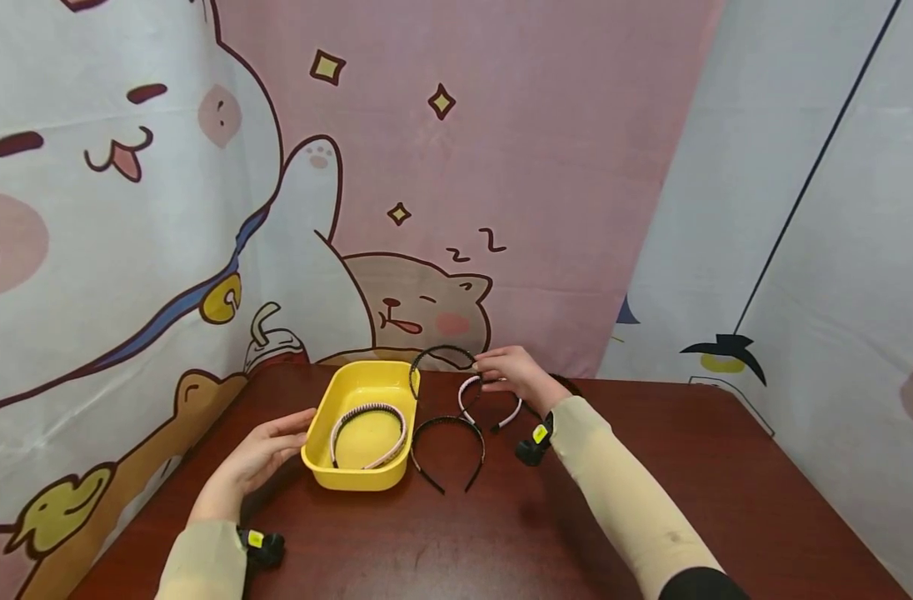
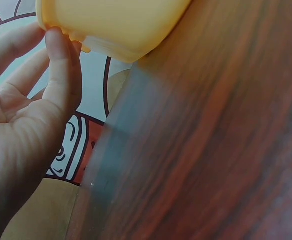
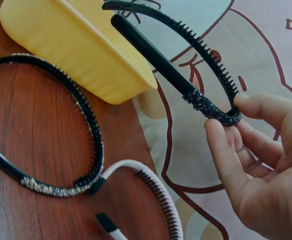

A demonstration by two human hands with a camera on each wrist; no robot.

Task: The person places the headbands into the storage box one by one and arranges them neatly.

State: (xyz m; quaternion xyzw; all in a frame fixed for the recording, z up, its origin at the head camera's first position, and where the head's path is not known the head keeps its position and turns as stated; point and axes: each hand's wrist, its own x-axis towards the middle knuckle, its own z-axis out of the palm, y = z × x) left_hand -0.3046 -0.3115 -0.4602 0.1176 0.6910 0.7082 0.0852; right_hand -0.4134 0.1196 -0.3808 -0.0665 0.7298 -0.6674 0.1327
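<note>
My right hand pinches a black beaded headband at its arch, between thumb and fingertips. It is raised near the back right of the yellow basin, its free ends pointing toward the basin. Inside the basin lies a pink-and-black headband. With fingers mostly straight, my left hand touches the basin's left wall near the rim. A black headband with glittery trim rests on the table just right of the basin. Beyond it sits a pale pink headband with black inner teeth.
The reddish-brown table meets a cartoon-printed cloth at its back and sides. A dark curved piece shows partly behind my right wrist. Wrist cameras are strapped to both arms.
</note>
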